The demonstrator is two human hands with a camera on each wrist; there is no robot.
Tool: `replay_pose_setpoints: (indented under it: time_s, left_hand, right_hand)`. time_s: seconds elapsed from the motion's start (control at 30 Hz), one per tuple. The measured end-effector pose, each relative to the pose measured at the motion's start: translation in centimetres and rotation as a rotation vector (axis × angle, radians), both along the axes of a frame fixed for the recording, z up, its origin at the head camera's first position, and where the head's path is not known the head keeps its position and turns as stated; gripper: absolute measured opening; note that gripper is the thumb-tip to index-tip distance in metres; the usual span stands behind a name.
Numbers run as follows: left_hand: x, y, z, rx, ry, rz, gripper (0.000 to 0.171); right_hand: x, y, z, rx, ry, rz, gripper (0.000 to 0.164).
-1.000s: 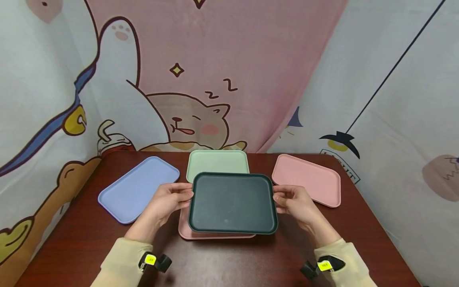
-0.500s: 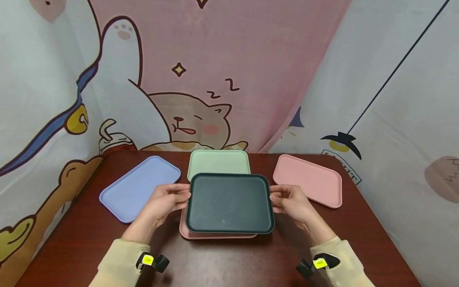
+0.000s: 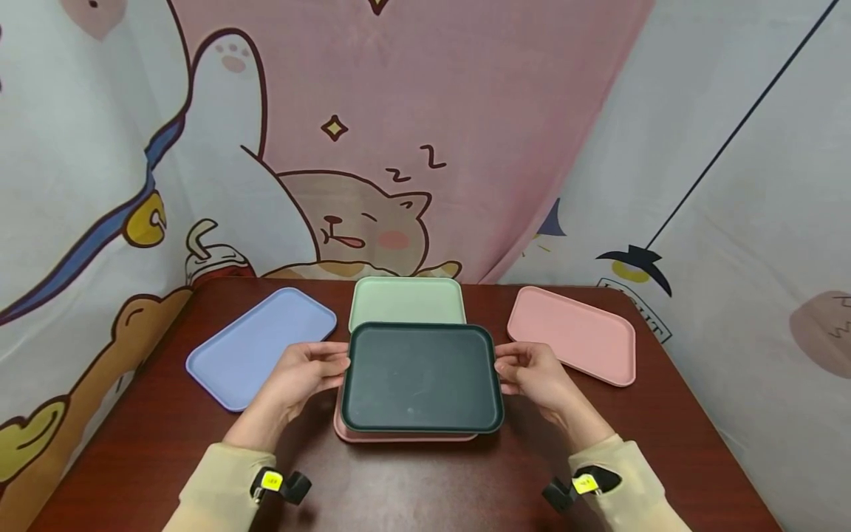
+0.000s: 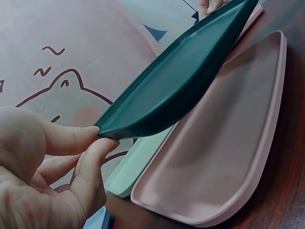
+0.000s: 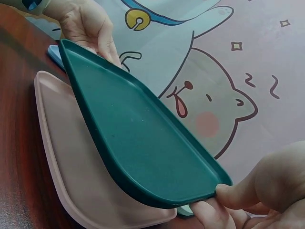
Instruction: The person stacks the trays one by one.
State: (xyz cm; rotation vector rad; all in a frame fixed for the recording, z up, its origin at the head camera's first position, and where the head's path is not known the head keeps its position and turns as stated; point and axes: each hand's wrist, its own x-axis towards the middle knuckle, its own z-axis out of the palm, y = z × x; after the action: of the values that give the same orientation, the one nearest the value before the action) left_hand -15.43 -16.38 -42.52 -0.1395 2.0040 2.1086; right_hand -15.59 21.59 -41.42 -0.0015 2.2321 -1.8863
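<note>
A dark green tray (image 3: 422, 378) is held up between both hands, level with the middle of the table. My left hand (image 3: 302, 377) pinches its left short edge between thumb and fingers. On the opposite short edge, my right hand (image 3: 535, 377) pinches the rim the same way. Below the green tray lies a pinkish tray (image 4: 209, 157), mostly hidden in the head view but plain in both wrist views, where a gap shows between the two. The light green tray (image 3: 407, 299) lies behind, its front part covered by the dark one.
A blue tray (image 3: 259, 351) lies slanted at the left of the brown table (image 3: 425, 488). Another pink tray (image 3: 573, 336) lies slanted at the back right. A curtain with cartoon animals (image 3: 372, 222) hangs right behind the table's far edge.
The dark green tray has shifted slightly left in both hands and now covers the pinkish tray more squarely. Both hands keep their grip, and the other trays stay put.
</note>
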Motion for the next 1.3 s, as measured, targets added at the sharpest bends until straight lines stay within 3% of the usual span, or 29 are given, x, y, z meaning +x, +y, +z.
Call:
replay_pose_setpoints:
  time_s: [0.57, 1.3]
  left_hand:
    - [-0.4, -0.5, -1.3, 0.014, -0.021, 0.002, 0.039]
    - [-0.1, -1.1, -3.1, -0.048, -0.048, 0.028, 0.036]
  right_hand:
    - [-0.4, -0.6, -1.2, 0.072, -0.027, -0.018, 0.030]
    - [-0.4, -1.4, -2.6, 0.060, -0.059, -0.043, 0.026]
